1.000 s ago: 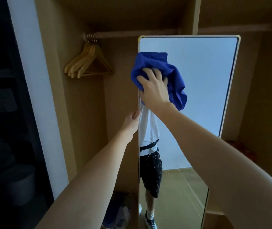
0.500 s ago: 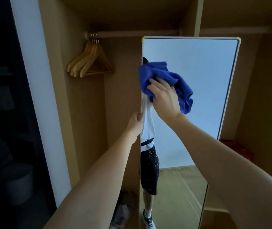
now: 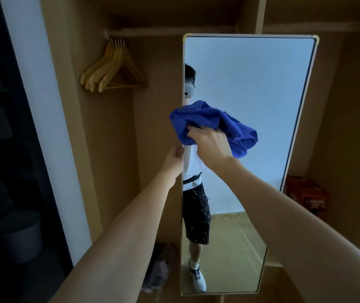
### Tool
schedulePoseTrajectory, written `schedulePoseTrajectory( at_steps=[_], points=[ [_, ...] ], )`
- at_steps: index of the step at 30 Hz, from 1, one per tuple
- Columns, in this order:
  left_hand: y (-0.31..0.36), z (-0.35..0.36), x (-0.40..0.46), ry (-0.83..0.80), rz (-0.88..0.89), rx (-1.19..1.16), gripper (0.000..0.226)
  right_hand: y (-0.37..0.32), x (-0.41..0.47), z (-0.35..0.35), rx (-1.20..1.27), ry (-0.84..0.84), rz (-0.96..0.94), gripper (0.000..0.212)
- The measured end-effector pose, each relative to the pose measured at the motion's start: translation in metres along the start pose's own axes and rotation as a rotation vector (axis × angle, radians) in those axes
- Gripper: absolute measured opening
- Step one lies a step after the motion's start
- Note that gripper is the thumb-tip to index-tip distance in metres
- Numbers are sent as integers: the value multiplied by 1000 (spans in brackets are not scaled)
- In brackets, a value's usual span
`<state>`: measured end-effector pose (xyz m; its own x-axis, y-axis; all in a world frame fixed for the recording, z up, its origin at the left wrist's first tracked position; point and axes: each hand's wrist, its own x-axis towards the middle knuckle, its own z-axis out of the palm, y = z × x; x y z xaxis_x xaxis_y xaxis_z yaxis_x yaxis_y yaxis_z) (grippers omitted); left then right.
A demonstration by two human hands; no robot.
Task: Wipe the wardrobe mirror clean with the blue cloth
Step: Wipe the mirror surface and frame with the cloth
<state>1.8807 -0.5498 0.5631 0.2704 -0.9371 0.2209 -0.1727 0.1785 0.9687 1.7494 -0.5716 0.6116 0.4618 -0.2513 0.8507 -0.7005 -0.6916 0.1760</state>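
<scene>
Head view: I am standing at an open wardrobe and wiping the mirror (image 3: 251, 101), a tall gold-framed panel set upright inside it. My right hand (image 3: 210, 145) is bunching the blue cloth (image 3: 209, 123) in curled fingers and pressing it against the glass at mid-height, close to the left edge, with a fold of the cloth overhanging the frame there. My left hand (image 3: 174, 156) is gripping the mirror's left edge just below the cloth, fingers wrapped around the frame, apparently steadying the panel. Pale specks are showing on the lower glass, over the reflection of dark shorts, so I am judging the wipe to be partway through, with the bottom half not yet done. The next move is calling for the cloth to be carried down and across to the right, flat pressure kept on the glass, while the left hand is bracing against any swing of the panel. To the left, wooden hangers (image 3: 111, 71) are hanging from the rail (image 3: 174, 31). A red box (image 3: 306, 193) is sitting on a shelf to the right, behind the mirror.
</scene>
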Motion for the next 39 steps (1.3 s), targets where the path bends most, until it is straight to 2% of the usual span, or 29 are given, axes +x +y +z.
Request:
schedulePoseTrajectory(
  at_steps=[2, 4, 7, 10, 14, 17, 20, 23, 28, 30, 32, 36, 39],
  points=[
    [-3, 2, 2, 27, 21, 107, 27, 7, 17, -15, -64, 65, -46, 30],
    [-5, 4, 1, 53, 38, 147, 32, 9, 29, -20, -106, 88, 8, 30],
    [-4, 11, 0, 73, 9, 116, 32, -1, 21, -3, -130, -32, 98, 40],
    [-1, 14, -5, 94, 12, 36, 33, -2, -17, 24, -118, -17, 64, 49],
    [0, 13, -9, 82, 36, 9, 40, 2, -44, 30, -84, 73, -24, 39],
    [2, 15, -12, 95, -3, 29, 36, 6, -33, 15, -19, 71, -31, 32],
    [2, 16, -11, 112, -35, 89, 31, 17, -11, -6, 39, 143, -73, 18],
    [-1, 18, -9, 125, -31, 149, 32, 20, 13, -20, -19, 231, -63, 26],
    [-7, 15, -9, 127, -42, 123, 31, 13, -7, 14, -99, 155, -37, 28],
    [-8, 14, -8, 114, -47, 60, 28, 12, -28, 34, -120, 191, -45, 29],
    [-7, 13, -7, 87, -49, -1, 36, 7, -43, 44, -118, 198, -49, 27],
    [-9, 11, -4, 79, 4, -33, 43, 5, -57, 44, -156, 140, -78, 23],
    [-15, 10, 2, 48, 3, -33, 37, 10, -39, 29, -117, 124, -104, 25]
  ],
)
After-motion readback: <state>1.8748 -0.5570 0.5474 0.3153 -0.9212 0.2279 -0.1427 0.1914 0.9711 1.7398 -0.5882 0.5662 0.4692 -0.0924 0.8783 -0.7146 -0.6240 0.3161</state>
